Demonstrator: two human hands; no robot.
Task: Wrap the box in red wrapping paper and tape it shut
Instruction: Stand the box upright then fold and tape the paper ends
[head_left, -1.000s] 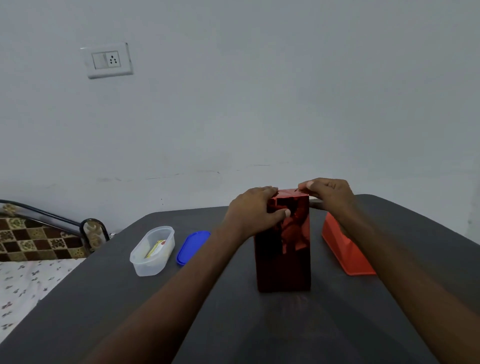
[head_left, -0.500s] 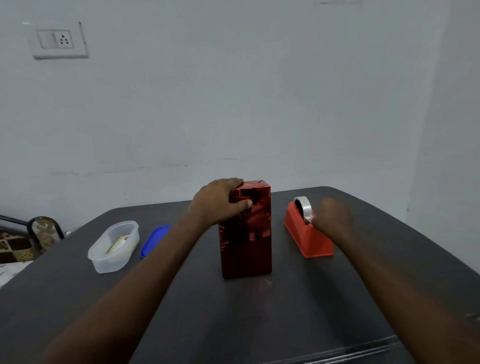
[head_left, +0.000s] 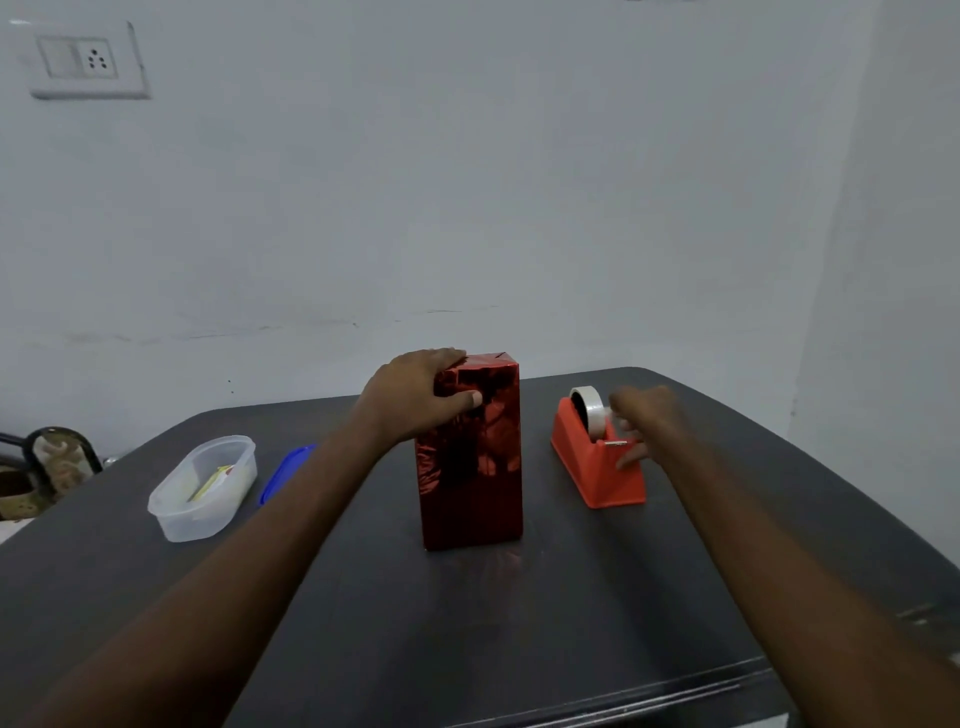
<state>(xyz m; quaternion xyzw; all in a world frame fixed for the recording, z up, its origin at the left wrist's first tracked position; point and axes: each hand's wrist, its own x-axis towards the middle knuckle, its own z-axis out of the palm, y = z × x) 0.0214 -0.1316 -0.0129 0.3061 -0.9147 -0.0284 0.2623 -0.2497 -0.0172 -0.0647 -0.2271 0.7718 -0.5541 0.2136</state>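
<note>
The box (head_left: 470, 452), already in red wrapping paper, stands upright mid-surface. The left hand (head_left: 415, 397) grips its top left edge, pinning the folds. The right hand (head_left: 644, 423), blurred, reaches the tape dispenser (head_left: 597, 462) toward the right edge; its grasp cannot be determined. Risk: pulling tape one-handed may drag the dispenser, or the folds may spring open. No legible writing.

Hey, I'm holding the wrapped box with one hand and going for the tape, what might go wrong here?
The wrapped box stands tall and upright, steadied only by the left hand at its top, so a nudge might tip it. The folded top flap may spring open if that hand lifts. The right hand works alone, so the tape dispenser may slide.
</note>
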